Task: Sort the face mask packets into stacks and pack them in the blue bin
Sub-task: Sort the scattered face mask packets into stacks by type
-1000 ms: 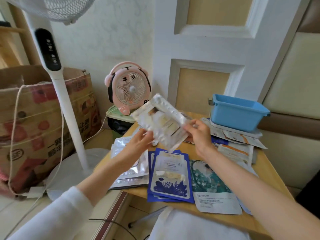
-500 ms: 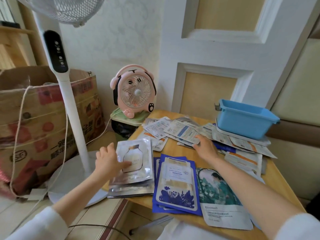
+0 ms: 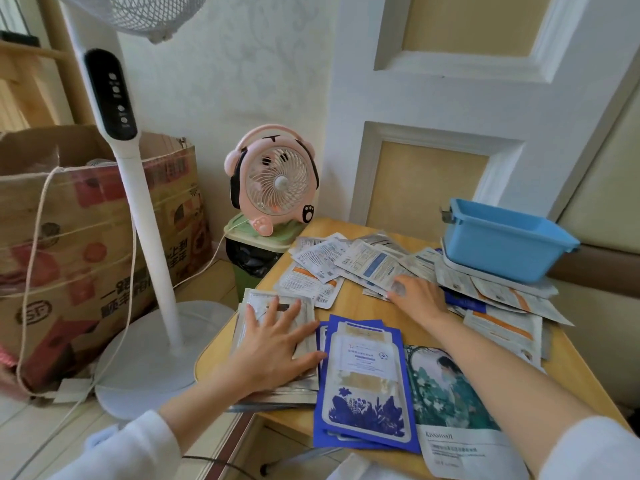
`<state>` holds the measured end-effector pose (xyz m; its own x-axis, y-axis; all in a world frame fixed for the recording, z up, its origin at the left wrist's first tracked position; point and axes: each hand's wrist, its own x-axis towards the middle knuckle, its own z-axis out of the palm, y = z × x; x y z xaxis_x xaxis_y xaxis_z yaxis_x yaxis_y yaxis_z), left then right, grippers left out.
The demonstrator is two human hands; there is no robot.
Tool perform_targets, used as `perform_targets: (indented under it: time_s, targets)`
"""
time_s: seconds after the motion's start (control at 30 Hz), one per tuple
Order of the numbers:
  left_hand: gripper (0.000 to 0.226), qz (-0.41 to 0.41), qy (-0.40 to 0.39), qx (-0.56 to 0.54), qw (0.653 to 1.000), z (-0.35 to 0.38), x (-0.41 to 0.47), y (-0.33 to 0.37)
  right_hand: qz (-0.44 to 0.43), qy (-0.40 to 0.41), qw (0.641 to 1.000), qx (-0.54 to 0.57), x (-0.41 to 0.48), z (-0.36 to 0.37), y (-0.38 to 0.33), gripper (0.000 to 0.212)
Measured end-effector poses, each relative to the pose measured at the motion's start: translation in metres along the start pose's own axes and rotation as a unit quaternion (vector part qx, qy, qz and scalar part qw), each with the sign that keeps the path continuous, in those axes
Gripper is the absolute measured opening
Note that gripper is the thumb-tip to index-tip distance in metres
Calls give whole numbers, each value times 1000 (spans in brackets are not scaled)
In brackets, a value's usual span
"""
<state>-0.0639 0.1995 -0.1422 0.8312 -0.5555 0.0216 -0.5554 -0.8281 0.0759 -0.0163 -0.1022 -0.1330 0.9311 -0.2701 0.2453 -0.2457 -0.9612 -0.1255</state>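
My left hand [image 3: 273, 344] lies flat, fingers spread, on a stack of silver packets [image 3: 258, 303] at the table's front left. Right of it sits a stack of blue packets [image 3: 363, 386], then a green illustrated packet [image 3: 446, 393]. My right hand [image 3: 415, 296] rests with its fingertips on a loose heap of white packets [image 3: 346, 261] in the middle of the table. The blue bin [image 3: 502, 242] stands at the back right on top of more white and orange packets [image 3: 502, 292].
A wooden table [image 3: 346, 306] holds everything. A pink desk fan [image 3: 273, 181] stands on a green waste bin [image 3: 252, 251] by the table's far left corner. A white pedestal fan [image 3: 131, 188] and a cardboard box [image 3: 79, 244] stand on the floor to the left.
A second ago both hands held a silver packet in the air. It now lies on the silver stack under my left hand, and my right hand has moved onto the white heap.
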Motion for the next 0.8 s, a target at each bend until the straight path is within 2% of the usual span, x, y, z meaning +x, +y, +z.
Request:
perform_targets:
  time_s: [0.23, 0.33, 0.4, 0.5, 0.57, 0.63, 0.7, 0.8]
  targets:
    - [84, 0, 12, 11, 1000, 5, -4, 0, -88, 13, 988, -128, -3, -6, -4, 28]
    - [85, -4, 21, 13, 1000, 9, -5, 1, -74, 38, 985, -152, -3, -18, 0, 27]
    - [87, -4, 23, 14, 1000, 9, -5, 2, -54, 75, 991, -100, -1, -26, 8, 26]
    - [90, -6, 22, 19, 1000, 7, -4, 2, -49, 108, 990, 73, 3, -36, 17, 24]
    - [93, -6, 20, 19, 1000, 6, -3, 3, -54, 153, 965, 207, 2, -48, 16, 19]
    - [95, -5, 12, 18, 1000, 4, -3, 3, -46, 224, 929, 291, -1, -66, 13, 13]
    - [96, -3, 6, 16, 1000, 2, -2, 2, -33, 267, 909, 318, -2, -84, 11, 10]
    - [101, 1, 2, 11, 1000, 2, -1, 1, -36, 261, 910, 320, -5, -103, 15, 11]
